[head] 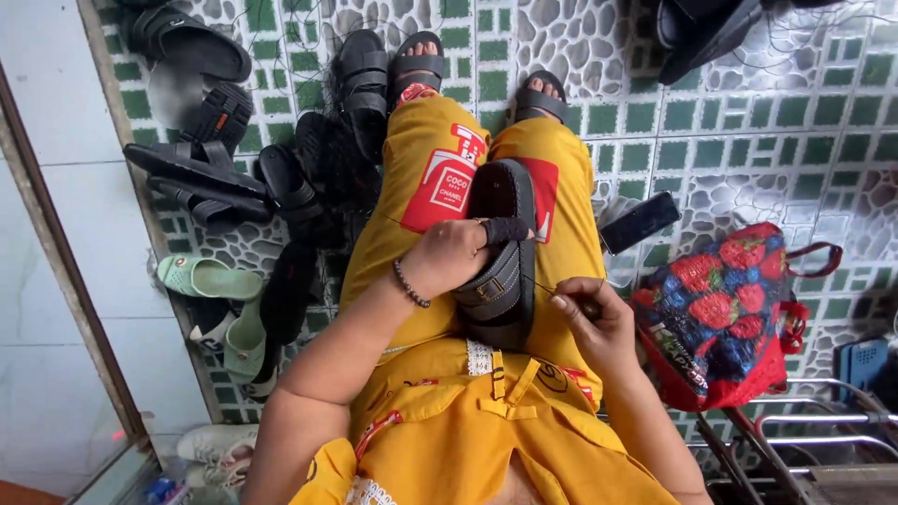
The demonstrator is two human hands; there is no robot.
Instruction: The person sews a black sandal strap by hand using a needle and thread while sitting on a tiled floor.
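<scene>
On my feed the tiled floor point(748, 122) fills the far side, green squares mixed with a pebble pattern. At the left I see a heap of black sandals point(220, 164), with a pair of green slippers point(220, 304) nearer. White shoes point(215, 447) sit at the near left. To the right lies a dark phone point(640, 222) on the tiles, and nearer, a strawberry-print bag point(725, 313) with red trim. A metal rack point(804, 440) shows at the near right corner.
</scene>
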